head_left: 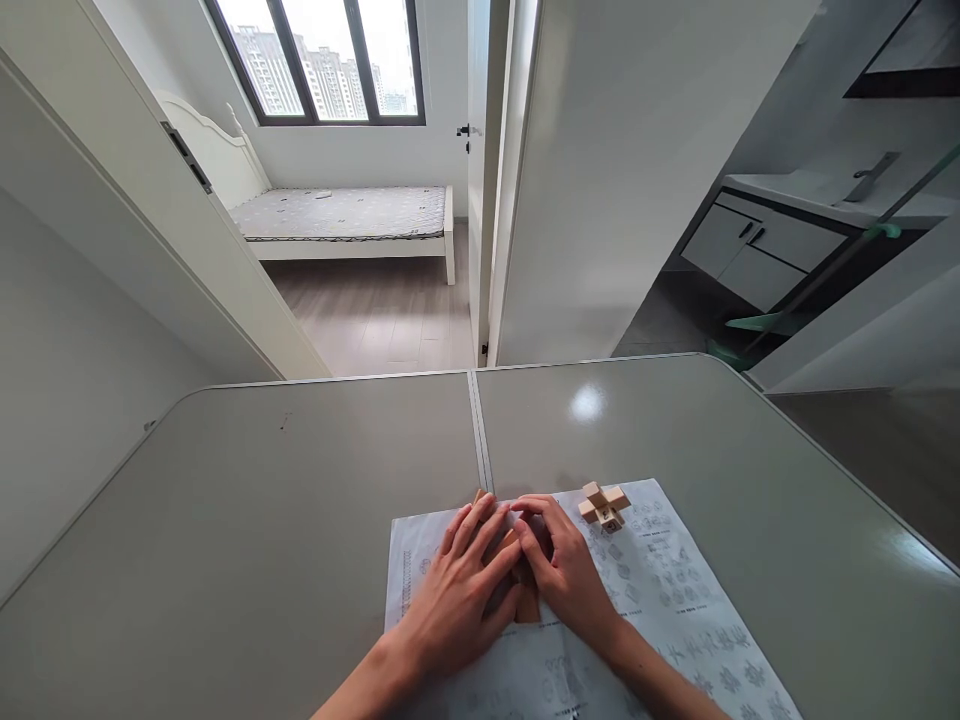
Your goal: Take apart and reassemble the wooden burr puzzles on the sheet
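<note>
My left hand (465,585) lies over some brown wooden puzzle pieces (528,606), its fingers stretched forward and slightly apart. From the other side my right hand (564,570) curls its fingers and thumb against the same pieces, with its fingertips close to those of the left. Most of the wood is hidden under the hands; only bits show between and beyond the fingers. A printed paper sheet (675,590) with rows of small diagrams lies beneath. On its upper part, right of my right hand, sits an assembled wooden burr puzzle (604,507) of light interlocking bars.
The sheet rests on a glossy grey table (300,530) with a seam down its middle and a raised rim. Past the table, a doorway shows a bed (352,215) below a window. At right stand a sink cabinet (765,245) and a green-ended mop.
</note>
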The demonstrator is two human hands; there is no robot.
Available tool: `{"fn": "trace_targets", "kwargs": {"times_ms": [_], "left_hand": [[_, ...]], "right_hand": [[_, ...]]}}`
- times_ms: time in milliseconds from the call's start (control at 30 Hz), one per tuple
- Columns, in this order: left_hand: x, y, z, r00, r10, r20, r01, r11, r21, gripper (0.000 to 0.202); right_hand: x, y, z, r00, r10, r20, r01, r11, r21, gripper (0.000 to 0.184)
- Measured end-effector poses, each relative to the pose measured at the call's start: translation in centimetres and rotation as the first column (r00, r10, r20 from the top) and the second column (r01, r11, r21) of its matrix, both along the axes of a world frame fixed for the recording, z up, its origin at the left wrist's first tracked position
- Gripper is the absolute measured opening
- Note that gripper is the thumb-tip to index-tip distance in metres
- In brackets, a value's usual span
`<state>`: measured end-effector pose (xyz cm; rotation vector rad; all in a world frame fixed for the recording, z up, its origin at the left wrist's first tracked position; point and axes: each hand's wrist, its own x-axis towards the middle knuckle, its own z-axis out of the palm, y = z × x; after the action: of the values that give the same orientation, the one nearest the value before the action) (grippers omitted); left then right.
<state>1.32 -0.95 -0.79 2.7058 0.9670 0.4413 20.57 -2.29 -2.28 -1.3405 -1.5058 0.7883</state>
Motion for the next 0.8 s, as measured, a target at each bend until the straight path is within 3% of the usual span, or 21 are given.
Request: {"fn": "trace_targets", "kwargs": {"times_ms": [333, 500, 800], "left_hand": [[0.11, 0.17, 0.33, 0.997, 0.017, 0.075, -0.012, 0.997, -0.07, 0.081], [0.31, 0.02, 0.29, 0.996, 0.039, 0.077, -0.037, 0.999, -0.035, 0.082], [0.48, -0.14, 0.59, 0.999, -0.03, 0.029, 0.028, 0.998, 0.054, 0.07]], "right_hand": [[0.05, 0.1, -0.08, 1.0, 0.014, -0.004, -0.014, 1.0, 0.002, 0.018], [0.13, 0.09, -0.24, 1.0, 0.004, 0.006, -0.004, 1.0, 0.008, 0.017], [0.04, 0.26, 0.09, 1.0, -0.013, -0.014, 0.013, 1.0, 0.005, 0.017]]}}
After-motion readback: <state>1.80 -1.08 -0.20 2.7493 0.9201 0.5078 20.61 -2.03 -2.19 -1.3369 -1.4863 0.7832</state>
